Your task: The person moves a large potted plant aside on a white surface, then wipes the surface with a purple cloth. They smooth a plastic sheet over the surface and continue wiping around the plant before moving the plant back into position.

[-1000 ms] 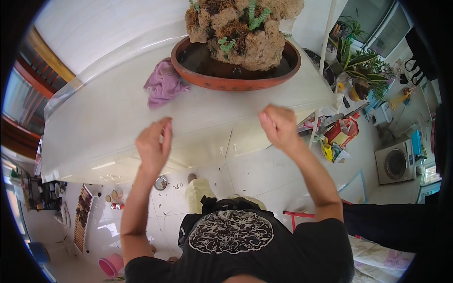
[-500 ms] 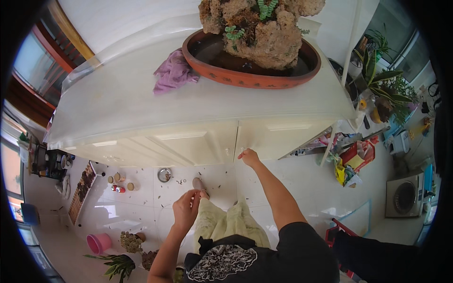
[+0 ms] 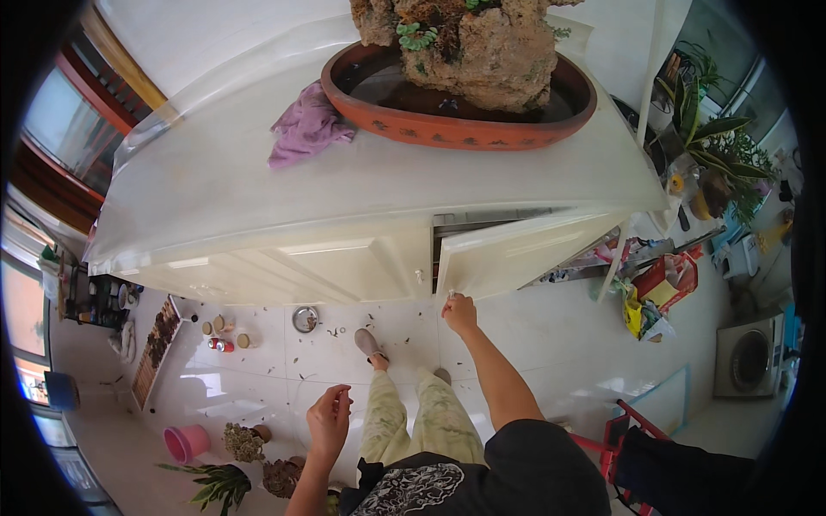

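My right hand (image 3: 460, 316) grips the knob of a cream cabinet door (image 3: 525, 249), which stands partly swung out from the right side of a long cabinet. A dark gap shows behind this door; what lies inside is too shadowed to make out. Beside it, the left door (image 3: 344, 262) is closed, with its own small knob (image 3: 419, 276). My left hand (image 3: 329, 421) hangs over the floor by my left leg, fingers curled together, and whatever they may hold is hidden.
A brown oval planter (image 3: 465, 136) with a large rock stands on the cabinet top, beside a purple cloth (image 3: 310, 129). On the floor are a metal bowl (image 3: 305, 320), several jars and cans, a pink bucket (image 3: 186, 443), potted plants and a red-framed chair (image 3: 615, 439).
The right cabinet door has swung outward, pulled by my right hand toward me. My left hand has moved lower and a little left.
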Available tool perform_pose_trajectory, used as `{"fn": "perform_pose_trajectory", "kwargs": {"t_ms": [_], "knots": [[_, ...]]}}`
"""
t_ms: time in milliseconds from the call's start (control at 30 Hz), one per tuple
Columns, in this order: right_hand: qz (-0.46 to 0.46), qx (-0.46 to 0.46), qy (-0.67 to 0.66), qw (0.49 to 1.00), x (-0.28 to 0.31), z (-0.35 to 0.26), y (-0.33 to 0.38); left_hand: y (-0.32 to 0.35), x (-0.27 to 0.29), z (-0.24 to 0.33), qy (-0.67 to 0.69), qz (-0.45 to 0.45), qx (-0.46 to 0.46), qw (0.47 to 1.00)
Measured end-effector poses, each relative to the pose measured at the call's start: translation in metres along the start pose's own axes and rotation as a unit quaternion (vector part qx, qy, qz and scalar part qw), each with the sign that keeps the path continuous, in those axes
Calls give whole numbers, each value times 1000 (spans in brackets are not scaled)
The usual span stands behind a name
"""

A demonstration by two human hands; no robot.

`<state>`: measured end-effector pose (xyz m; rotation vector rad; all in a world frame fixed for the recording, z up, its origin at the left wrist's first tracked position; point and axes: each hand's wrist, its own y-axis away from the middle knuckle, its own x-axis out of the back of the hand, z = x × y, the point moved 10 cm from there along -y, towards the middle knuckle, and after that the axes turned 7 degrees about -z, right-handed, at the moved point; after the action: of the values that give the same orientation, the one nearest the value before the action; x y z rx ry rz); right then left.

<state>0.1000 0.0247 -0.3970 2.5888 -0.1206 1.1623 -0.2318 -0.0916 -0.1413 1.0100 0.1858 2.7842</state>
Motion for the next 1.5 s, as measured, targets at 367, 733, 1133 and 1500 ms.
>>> {"fn": "perform_pose_trajectory", "kwargs": {"t_ms": [367, 733, 1133, 1500], "knots": [[-54, 57, -24, 997, 5, 11, 79, -18, -14, 43, -3, -32, -47, 998], [-82, 116, -53, 988, 38, -6, 120, -28, -1, 60, 8, -18, -60, 998], [29, 327, -89, 940, 203, -252, 144, -93, 59, 121, 30, 2, -151, 988], [151, 293, 155, 931, 231, -485, -103, -186, 229, 147, 50, 201, -234, 950]]}}
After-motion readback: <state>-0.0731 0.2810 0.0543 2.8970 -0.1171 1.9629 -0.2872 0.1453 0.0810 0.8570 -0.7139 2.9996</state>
